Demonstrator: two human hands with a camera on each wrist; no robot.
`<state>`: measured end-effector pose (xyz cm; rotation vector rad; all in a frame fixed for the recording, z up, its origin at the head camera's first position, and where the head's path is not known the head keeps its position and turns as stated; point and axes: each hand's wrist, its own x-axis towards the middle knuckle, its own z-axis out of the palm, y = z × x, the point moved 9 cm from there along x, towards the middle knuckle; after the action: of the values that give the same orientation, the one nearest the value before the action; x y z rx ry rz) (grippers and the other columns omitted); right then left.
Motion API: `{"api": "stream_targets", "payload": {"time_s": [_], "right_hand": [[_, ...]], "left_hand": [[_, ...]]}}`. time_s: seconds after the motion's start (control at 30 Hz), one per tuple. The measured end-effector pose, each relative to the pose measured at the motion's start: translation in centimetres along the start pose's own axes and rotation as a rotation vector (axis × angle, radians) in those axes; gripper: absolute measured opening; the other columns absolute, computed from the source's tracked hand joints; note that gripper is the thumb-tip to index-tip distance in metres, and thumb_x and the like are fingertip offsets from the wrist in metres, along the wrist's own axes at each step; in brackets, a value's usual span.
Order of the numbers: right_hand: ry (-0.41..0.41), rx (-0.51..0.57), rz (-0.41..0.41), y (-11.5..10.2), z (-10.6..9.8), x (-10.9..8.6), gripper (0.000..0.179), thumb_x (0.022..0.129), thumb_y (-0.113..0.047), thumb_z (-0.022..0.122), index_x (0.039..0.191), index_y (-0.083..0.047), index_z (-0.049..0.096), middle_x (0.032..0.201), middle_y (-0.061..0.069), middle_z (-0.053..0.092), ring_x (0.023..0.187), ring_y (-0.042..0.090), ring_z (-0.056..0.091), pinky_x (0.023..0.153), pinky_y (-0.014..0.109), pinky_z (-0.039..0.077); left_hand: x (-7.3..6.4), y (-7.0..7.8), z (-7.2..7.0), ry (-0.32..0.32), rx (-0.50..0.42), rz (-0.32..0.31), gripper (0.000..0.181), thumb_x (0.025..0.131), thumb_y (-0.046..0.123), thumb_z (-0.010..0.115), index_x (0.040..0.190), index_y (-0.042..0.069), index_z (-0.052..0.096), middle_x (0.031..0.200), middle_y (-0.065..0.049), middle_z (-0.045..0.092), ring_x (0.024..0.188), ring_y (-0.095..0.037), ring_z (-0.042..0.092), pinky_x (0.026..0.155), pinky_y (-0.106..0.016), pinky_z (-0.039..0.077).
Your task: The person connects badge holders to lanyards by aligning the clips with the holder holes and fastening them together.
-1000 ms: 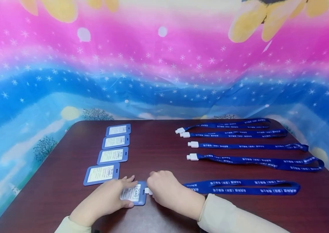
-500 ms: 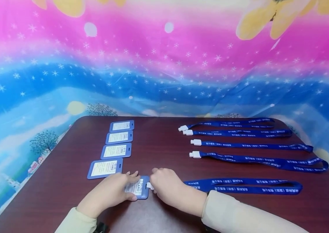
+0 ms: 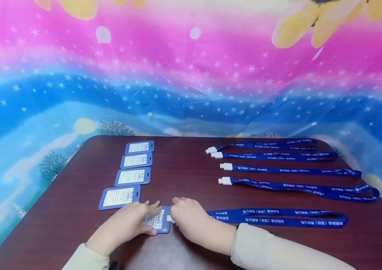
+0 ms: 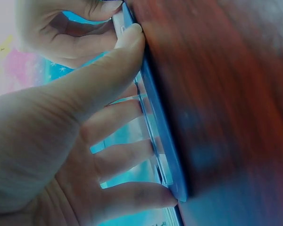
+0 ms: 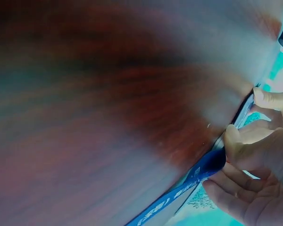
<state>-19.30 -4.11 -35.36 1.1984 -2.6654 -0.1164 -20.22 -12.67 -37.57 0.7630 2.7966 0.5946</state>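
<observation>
A blue ID card holder (image 3: 165, 225) lies flat near the table's front, its slotted end to the right. Across it spreads my left hand (image 3: 125, 224), gripping with the thumb on the near edge and fingers on the far side. In the left wrist view the card holder's (image 4: 161, 127) near edge shows under the thumb tip. My right hand (image 3: 202, 224) pinches the white clip (image 3: 169, 219) of a blue lanyard (image 3: 278, 218) at the slotted end. Fingers hide most of the clip, so I cannot tell whether it is hooked in. The strap (image 5: 193, 179) trails away to the right.
Several more card holders (image 3: 133, 176) form a column at the left, the closest one (image 3: 119, 197) just behind my left hand. Several blue lanyards (image 3: 295, 171) with white clips lie in rows at the right. A printed cloth (image 3: 177, 75) hangs behind the dark wooden table (image 3: 184, 168).
Both hands keep their hold on the card holder and the lanyard clip, with only slight movement. The head view has shifted a little.
</observation>
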Motion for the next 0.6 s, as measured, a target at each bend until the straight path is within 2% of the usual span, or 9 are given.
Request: {"api": "stream_targets", "payload": {"time_s": [0.3,0.4,0.6], "right_hand": [[0.055,-0.037,0.000,-0.33,-0.13,-0.15,0.011,0.073,-0.013,0.085,0.081,-0.014,0.078,0.075,-0.001,0.061,0.067,0.010,0.061,0.060,0.024,0.054],[0.062,-0.063,0.000,-0.37,-0.14,-0.16,0.009,0.076,-0.013,0.083,0.084,-0.013,0.078,0.077,-0.001,0.062,0.068,0.010,0.061,0.060,0.023,0.054],[-0.007,-0.084,-0.013,-0.55,-0.10,0.00,0.011,0.082,-0.017,0.080,0.092,-0.012,0.079,0.081,-0.001,0.062,0.071,0.010,0.062,0.060,0.023,0.054]], "left_hand": [[0.00,0.25,-0.13,0.023,0.027,0.015,0.060,0.073,0.026,0.087,0.126,0.006,0.069,0.129,-0.012,0.064,0.121,-0.037,0.059,0.091,-0.046,0.052],[0.00,0.22,-0.26,0.034,0.011,0.009,0.058,0.073,0.024,0.088,0.125,0.005,0.069,0.129,-0.013,0.064,0.121,-0.037,0.059,0.094,-0.048,0.050],[-0.27,-0.05,-0.23,0.027,-0.033,-0.042,0.056,0.076,0.022,0.087,0.125,0.004,0.068,0.134,-0.013,0.061,0.126,-0.039,0.054,0.100,-0.054,0.044]]}}
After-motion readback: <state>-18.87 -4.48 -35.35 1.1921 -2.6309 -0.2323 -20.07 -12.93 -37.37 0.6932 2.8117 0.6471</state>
